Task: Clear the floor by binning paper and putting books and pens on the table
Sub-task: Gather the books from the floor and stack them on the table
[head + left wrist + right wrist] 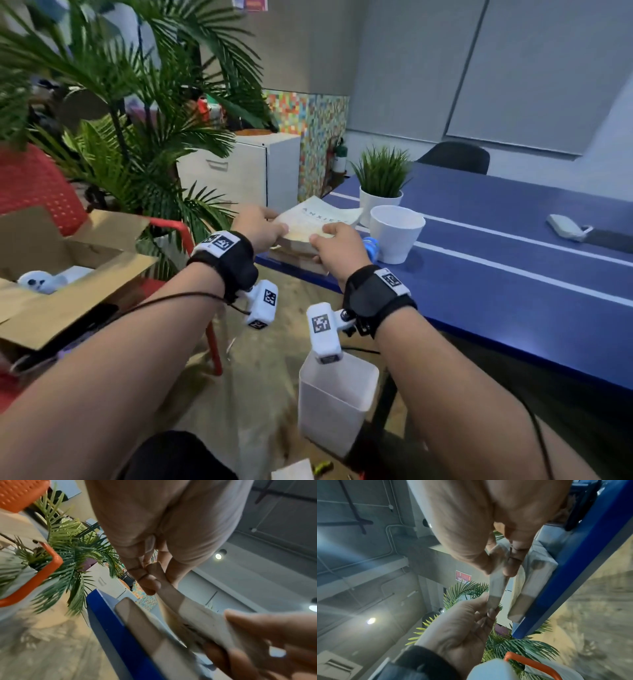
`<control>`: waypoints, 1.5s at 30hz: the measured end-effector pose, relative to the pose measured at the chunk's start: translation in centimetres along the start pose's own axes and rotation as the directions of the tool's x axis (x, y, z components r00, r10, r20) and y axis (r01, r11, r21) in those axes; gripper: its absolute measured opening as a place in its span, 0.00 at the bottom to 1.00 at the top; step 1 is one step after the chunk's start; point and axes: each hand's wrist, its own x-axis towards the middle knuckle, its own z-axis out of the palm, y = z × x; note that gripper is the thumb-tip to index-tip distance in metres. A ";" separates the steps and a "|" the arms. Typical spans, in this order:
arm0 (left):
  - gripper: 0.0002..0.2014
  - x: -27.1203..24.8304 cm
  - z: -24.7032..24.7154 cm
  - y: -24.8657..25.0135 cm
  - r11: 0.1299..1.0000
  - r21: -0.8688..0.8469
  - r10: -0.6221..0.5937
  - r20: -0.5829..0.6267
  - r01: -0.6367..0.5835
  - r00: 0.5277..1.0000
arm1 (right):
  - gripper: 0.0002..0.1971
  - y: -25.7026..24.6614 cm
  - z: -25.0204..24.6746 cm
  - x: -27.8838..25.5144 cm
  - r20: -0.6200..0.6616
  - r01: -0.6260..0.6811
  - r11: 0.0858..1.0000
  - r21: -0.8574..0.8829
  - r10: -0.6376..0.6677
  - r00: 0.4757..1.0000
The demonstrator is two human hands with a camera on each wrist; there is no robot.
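Observation:
A pale book with "ANXIETY" on its cover hovers over the near left corner of the blue table. My left hand pinches its left edge and my right hand pinches its near right corner. The left wrist view shows thumb and fingers clamped on the book; the right wrist view shows the same for the right hand on the book. Another book lies flat on the table corner just beneath. On the floor stand a white bin, a paper sheet and a yellow-green pen.
On the table beside the books are a small potted plant, an empty white pot, a blue object and a grey device. To the left stand a red chair bearing a cardboard box, a large palm and a white cabinet.

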 end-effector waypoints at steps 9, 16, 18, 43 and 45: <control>0.17 -1.2 0.9 -2.4 0.956 0.257 0.145 0.007 -0.142 0.989 | 0.26 0.9 -0.7 -4.0 -0.057 0.136 0.933 -0.333 -0.164 0.985; 0.21 -2.1 0.8 -3.7 0.869 0.422 0.273 0.026 -0.259 0.962 | 0.24 2.6 -0.3 -5.9 0.107 0.260 0.739 -0.622 -0.249 0.963; 0.20 -1.9 0.8 -3.6 0.882 0.403 0.270 -0.002 -0.247 0.963 | 0.23 2.3 -0.2 -5.3 0.111 0.271 0.706 -0.654 -0.265 0.958; 0.25 -4.2 1.3 -2.9 0.818 0.509 0.341 -0.054 -0.268 0.939 | 0.17 4.9 -0.4 -6.9 0.041 0.411 0.697 -0.587 -0.482 0.875; 0.20 -7.2 2.8 -3.7 0.857 0.442 0.406 -0.263 -0.265 0.875 | 0.10 7.2 -0.5 -8.4 0.000 0.449 0.711 -0.541 -0.534 0.845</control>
